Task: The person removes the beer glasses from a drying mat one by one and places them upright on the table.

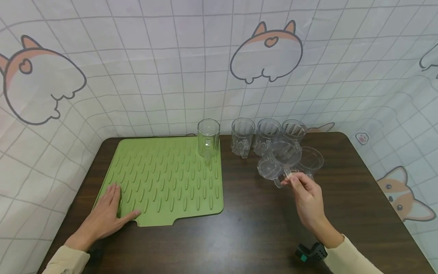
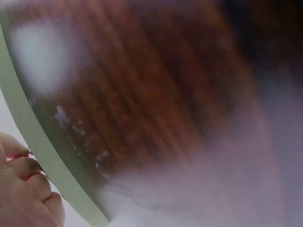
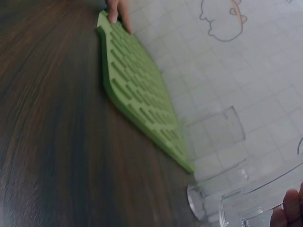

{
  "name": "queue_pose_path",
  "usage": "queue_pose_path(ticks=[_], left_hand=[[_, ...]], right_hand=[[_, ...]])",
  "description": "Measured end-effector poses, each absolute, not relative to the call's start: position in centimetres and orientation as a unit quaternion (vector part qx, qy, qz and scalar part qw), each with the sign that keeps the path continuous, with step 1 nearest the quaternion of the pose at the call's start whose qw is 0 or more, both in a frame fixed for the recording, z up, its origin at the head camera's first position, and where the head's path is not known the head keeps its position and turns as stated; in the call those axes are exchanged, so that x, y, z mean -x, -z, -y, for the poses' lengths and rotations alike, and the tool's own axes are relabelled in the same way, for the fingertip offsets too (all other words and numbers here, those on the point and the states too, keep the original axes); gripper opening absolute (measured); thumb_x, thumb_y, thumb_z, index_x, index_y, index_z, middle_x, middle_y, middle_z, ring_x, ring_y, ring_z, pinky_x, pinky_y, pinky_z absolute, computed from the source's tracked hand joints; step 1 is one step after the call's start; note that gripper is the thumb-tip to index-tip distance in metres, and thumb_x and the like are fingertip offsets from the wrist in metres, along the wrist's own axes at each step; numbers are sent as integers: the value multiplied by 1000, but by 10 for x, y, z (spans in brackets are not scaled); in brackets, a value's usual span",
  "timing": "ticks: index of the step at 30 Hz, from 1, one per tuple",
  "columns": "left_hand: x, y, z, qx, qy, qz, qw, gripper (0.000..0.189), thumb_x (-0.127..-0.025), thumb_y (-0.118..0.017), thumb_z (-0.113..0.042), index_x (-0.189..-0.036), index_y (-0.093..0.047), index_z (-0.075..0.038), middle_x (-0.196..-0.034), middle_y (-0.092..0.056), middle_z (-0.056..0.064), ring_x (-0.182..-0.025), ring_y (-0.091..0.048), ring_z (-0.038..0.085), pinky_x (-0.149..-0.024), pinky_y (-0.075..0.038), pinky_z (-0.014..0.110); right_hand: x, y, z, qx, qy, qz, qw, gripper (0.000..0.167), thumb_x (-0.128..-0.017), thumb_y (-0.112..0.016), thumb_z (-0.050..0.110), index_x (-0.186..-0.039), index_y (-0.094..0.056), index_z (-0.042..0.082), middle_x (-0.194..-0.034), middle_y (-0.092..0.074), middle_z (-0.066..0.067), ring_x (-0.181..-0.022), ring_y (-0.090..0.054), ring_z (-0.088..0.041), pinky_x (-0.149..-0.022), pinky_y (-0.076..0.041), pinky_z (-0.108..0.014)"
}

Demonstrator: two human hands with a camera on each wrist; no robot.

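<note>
My left hand (image 1: 104, 219) lies flat with spread fingers on the front left of a green ridged drying mat (image 1: 161, 179). In the left wrist view, its fingers (image 2: 33, 189) show beside the mat's pale edge (image 2: 52, 161). My right hand (image 1: 309, 198) pinches the handle of a clear glass mug (image 1: 286, 151), which overlaps other glassware in the head view. Fingers (image 3: 291, 205) curl at that mug in the right wrist view's lower corner. One clear mug (image 1: 208, 137) stands upright on the mat's back right corner, its handle facing front.
Right of the mat, several clear mugs (image 1: 243, 136) stand along the back of the dark wooden table (image 1: 239, 243). Another clear glass (image 1: 311, 159) sits to the right of the held mug. A white gridded curtain (image 1: 164, 76) with dog drawings hangs behind and beside the table.
</note>
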State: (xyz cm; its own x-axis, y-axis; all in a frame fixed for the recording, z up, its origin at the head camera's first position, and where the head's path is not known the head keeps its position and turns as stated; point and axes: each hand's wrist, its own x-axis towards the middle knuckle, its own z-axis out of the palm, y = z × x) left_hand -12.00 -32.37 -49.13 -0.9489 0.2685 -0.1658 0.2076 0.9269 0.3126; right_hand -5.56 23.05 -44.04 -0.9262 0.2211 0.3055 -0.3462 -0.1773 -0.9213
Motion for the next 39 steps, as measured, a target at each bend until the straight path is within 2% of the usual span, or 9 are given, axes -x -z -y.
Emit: queue_pose_path(ticks=[5, 9, 14, 22, 39], left_hand=[[120, 492, 325, -118, -157, -974, 114, 119, -95, -62, -63, -159, -2, 17, -166, -3, 43, -156, -4, 58, -120, -18, 75], [119, 492, 326, -118, -162, -973, 115, 119, -95, -62, -63, -159, -3, 17, -166, -3, 43, -156, -4, 58, -120, -18, 75], [116, 492, 326, -116, -171, -971, 120, 119, -95, -62, -63, -159, -2, 16, -167, 0, 42, -157, -2, 58, -121, -16, 75], [116, 495, 327, -119, -169, -972, 116, 119, -96, -61, -64, -159, -1, 17, -166, 0, 42, -157, 0, 57, -121, -16, 75], [120, 494, 325, -123, -161, -973, 108, 119, -95, -63, -64, -159, -3, 16, -167, -3, 42, -157, -5, 58, -121, -18, 74]], right_hand=[[53, 448, -233, -30, -743, 639, 196, 23, -106, -49, -3, -96, -69, 0, -90, -72, 4, -89, -70, -8, -90, -58, -17], [53, 453, -234, -8, -726, 658, 198, 21, -106, -49, -1, -96, -65, -11, -90, -72, 5, -89, -69, -7, -90, -57, -16], [54, 457, -234, 29, -695, 695, 181, 28, -108, -49, 4, -102, -57, -22, -90, -71, 9, -91, -68, -3, -91, -54, -13], [55, 463, -233, 68, -677, 714, 165, 31, -109, -50, 9, -109, -57, -22, -90, -71, 11, -92, -67, -1, -92, -51, -12], [61, 469, -230, 68, -653, 737, 160, 31, -109, -51, 11, -109, -60, -19, -91, -72, 9, -92, -67, -1, -92, -51, -10]])
